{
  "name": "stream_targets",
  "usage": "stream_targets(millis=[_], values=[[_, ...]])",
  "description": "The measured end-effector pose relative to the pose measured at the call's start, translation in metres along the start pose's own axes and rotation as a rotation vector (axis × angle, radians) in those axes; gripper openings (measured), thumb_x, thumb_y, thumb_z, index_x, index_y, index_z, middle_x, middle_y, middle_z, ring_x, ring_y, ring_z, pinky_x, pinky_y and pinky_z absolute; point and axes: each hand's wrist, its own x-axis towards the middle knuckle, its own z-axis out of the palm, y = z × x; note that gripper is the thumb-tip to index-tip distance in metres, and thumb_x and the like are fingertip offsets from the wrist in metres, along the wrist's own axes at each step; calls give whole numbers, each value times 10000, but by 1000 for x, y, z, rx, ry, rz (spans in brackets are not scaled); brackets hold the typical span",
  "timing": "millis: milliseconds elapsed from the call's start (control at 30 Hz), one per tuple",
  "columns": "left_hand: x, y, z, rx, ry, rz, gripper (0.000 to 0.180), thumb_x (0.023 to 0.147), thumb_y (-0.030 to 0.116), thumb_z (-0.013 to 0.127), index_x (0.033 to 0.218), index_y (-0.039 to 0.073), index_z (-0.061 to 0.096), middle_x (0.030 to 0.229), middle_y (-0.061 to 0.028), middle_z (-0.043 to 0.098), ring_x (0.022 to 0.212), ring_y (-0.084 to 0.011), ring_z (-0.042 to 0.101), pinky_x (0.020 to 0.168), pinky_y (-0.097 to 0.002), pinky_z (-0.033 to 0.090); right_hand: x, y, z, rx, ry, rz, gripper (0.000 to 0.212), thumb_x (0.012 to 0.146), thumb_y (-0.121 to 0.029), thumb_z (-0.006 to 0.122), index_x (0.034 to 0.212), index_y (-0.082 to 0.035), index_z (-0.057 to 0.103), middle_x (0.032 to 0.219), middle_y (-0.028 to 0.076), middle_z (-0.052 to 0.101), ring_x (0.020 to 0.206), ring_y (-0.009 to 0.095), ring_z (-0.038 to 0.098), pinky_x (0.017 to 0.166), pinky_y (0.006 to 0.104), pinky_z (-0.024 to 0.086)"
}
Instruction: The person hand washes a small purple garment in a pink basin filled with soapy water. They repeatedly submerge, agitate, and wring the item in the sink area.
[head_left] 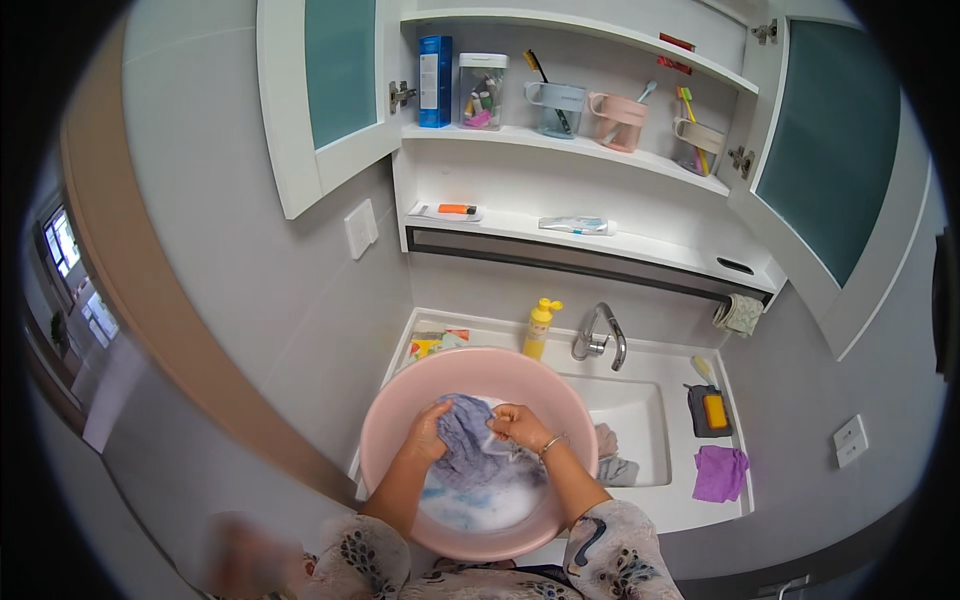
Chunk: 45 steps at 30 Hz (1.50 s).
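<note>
The left hand [430,432] has its fingers curled round the left edge of a blue-grey cloth [466,448]; the right hand [520,427] has its fingers pinched on the cloth's paler right edge. The cloth hangs between them inside the pink basin [384,425], its lower part down at the suds [492,508].

Both hands sit inside the basin's rim, well apart from its far wall, with suds spreading on the near side. The forearms pass over the rim on either side.

The basin takes up the left of the worktop [685,512]; its right rim overlaps the sink [651,425] in this view. The yellow bottle [537,330] stands just beyond the far rim, the tap [600,340] to its right. Past the sink's right edge, a strip of worktop holds a purple cloth [720,473] near the outer edge. Overhead, the left door [292,160] and right door [897,255] stand swung open.
</note>
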Motion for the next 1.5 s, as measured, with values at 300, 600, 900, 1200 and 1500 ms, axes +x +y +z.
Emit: stream_targets(millis=[300,600,900,1200,1500], values=[[3,-35,-11,-117,117,90,266,858,262,504,997,39,544,866,-71,575,747,-177,550,709,-340,472,-13,-28,102,-812,493,-365,216,839,-234,496,759,-47,570,630,174,586,575,315,586,518,399,464],[23,-53,-57,-244,-12,-90,306,844,384,461,818,95,558,711,-76,580,752,-210,562,718,-359,461,5,-5,102,-985,546,-485,318,803,-301,510,585,-78,571,587,162,576,518,317,568,493,417,452],[6,-48,15,-110,420,5,264,811,313,496,879,69,573,842,-74,603,807,-212,573,780,-347,459,7,-14,76,-882,696,-489,329,829,-299,500,590,-80,556,562,158,550,504,322,551,476,411,441],[6,-20,26,-14,206,-216,349,823,330,530,1030,50,546,965,-107,584,906,-241,574,786,-422,469,43,17,20,-610,874,-231,409,821,-367,497,615,-23,580,640,220,569,545,365,551,531,438,435],[60,-65,-124,1193,499,-139,368,701,122,650,1027,-3,531,884,-133,595,721,-218,603,559,-341,494,62,121,24,-403,916,118,459,747,-388,609,1049,-44,568,830,181,629,839,330,600,755,413,454]])
